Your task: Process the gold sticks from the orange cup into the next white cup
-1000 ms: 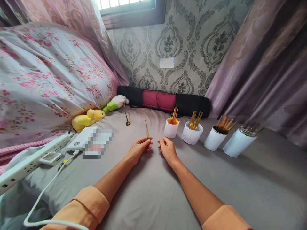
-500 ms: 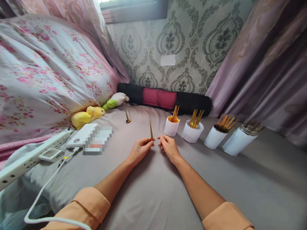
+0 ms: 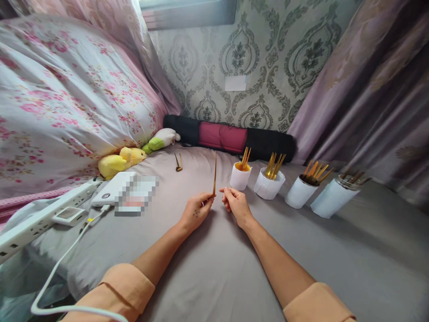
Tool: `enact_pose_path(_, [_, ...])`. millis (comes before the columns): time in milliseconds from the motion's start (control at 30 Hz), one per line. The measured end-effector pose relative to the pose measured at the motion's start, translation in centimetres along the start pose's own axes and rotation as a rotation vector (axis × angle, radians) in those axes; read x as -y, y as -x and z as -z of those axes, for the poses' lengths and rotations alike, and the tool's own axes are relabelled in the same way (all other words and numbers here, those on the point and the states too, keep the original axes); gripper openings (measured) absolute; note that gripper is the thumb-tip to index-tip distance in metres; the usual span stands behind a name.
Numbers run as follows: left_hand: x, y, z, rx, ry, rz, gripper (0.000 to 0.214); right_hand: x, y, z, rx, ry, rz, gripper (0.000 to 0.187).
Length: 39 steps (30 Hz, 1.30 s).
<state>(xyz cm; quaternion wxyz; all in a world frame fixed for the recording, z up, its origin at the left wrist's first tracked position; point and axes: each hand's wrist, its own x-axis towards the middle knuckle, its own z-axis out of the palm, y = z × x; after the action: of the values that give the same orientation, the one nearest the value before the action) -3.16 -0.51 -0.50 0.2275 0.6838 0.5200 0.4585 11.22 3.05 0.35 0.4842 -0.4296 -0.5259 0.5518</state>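
Observation:
My left hand (image 3: 197, 211) pinches the lower end of a slim golden-brown stick or narrow bundle (image 3: 215, 172), which points upward. Whether it is one piece or more, I cannot tell. Just across a small gap, my right hand (image 3: 235, 205) is closed, its fingers curled and nothing visible in them. To its right stand white-wrapped containers holding thin golden sticks: a small cup (image 3: 239, 180), a wide cup (image 3: 268, 189), a taller can (image 3: 300, 193) and a glass-rimmed jar (image 3: 333, 199). Beyond my left hand lies a small dark-gold object (image 3: 178, 168) with two upright prongs.
At left lie a power strip (image 3: 43, 219), a white power bank (image 3: 114, 190) with a cable, and a blurred-out item (image 3: 137, 197). Plush toys (image 3: 122, 162) rest by the floral cloth. A black and red roll (image 3: 223, 136) lies along the wall on the grey sheet (image 3: 214, 268).
The golden stick in my left hand has swung from leaning left to nearly upright, its tip moving right. My right hand stays beside it, fingers curled. The view has shifted slightly.

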Motion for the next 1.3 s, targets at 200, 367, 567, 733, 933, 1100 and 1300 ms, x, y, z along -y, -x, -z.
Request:
enact_pose_path(200, [-0.32, 0.16, 0.08, 0.01, -0.097, -0.07, 0.026, 0.15, 0.12, -0.14, 0.009, -0.039, 0.04, 0.038])
enact_pose_path(367, [-0.02, 0.29, -0.03, 0.041, -0.166, -0.146, 0.027, 0.21, 0.09, -0.13, 0.008, -0.073, 0.05, 0.037])
enact_pose_path(567, [0.15, 0.45, 0.06, 0.077, -0.223, -0.193, 0.03, 0.48, 0.07, -0.25, -0.003, -0.102, 0.025, 0.038])
enact_pose_path(733, [0.14, 0.52, 0.12, 0.122, -0.281, -0.201, 0.03, 0.53, -0.04, -0.27, -0.012, -0.104, 0.023, 0.041])
enact_pose_path(933, [0.3, 0.54, 0.14, 0.152, -0.314, -0.226, 0.029, 0.63, -0.06, -0.19, -0.005, -0.114, 0.022, 0.042])
enact_pose_path(1100, [0.31, 0.56, 0.24, 0.165, -0.344, -0.238, 0.03, 0.58, -0.01, -0.23, 0.003, -0.122, 0.02, 0.039])
enact_pose_path(1300, [0.41, 0.61, 0.21, 0.162, -0.366, -0.233, 0.03, 0.33, -0.11, -0.11, 0.01, -0.109, 0.009, 0.041])
